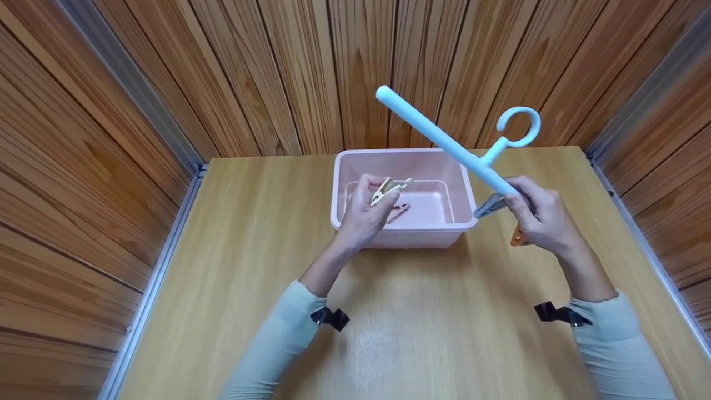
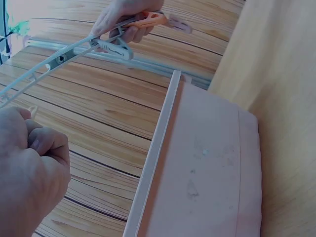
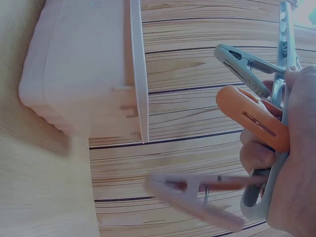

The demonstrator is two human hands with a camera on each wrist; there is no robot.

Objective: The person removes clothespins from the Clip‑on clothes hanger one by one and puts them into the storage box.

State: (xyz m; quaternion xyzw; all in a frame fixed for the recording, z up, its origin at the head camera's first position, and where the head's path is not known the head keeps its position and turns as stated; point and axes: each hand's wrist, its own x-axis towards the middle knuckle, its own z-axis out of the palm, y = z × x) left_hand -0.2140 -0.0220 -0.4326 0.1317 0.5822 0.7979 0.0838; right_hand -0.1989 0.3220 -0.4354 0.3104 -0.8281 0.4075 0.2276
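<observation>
Wooden table (image 1: 244, 289) bears pink bin (image 1: 416, 238). From afar, I see left hand (image 1: 364, 216) pinching yellow clip (image 1: 383, 195) above bin; right hand (image 1: 543, 214), at right of bin, has fingers curled round blue hanger (image 1: 436, 131). I judge best: hold hanger steady, squeeze yellow clip evenly.

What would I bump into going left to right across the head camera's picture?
Pale green cloth left sleeve, pale yellow plastic clothes peg, grey plastic clothes peg, orange plastic clothes peg, pale green cloth right sleeve.
</observation>
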